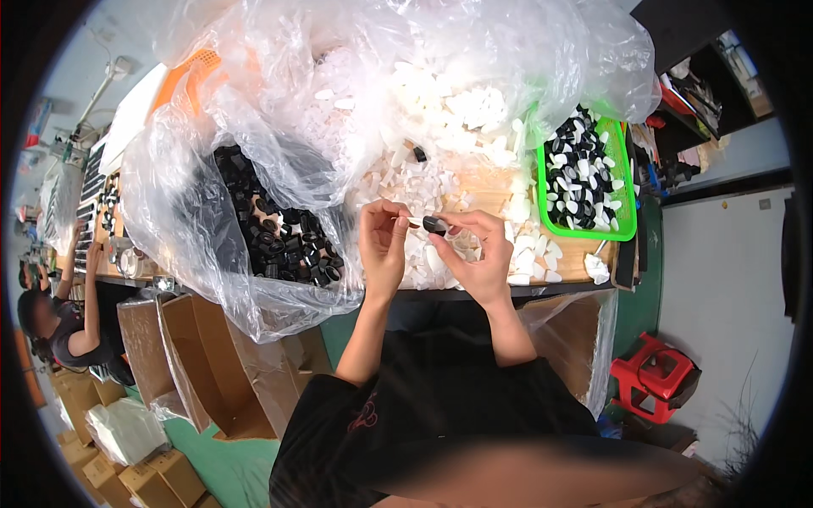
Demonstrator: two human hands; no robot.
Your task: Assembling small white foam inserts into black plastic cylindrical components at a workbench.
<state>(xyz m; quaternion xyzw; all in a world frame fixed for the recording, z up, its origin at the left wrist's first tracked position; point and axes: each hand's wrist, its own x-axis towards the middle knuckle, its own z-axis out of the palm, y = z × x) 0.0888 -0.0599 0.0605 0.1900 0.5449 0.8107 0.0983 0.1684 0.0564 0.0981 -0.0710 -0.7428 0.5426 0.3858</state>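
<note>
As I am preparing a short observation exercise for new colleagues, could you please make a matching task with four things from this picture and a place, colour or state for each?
Things:
1. Basket
2. Stool
3. Right hand
4. Open box

Descriptions:
A. Holding a black piece
B. Brown, to the person's left
C. Green, holding black and white pieces
D. Red, to the person's right

Pairs: 1-C, 2-D, 3-A, 4-B
</note>
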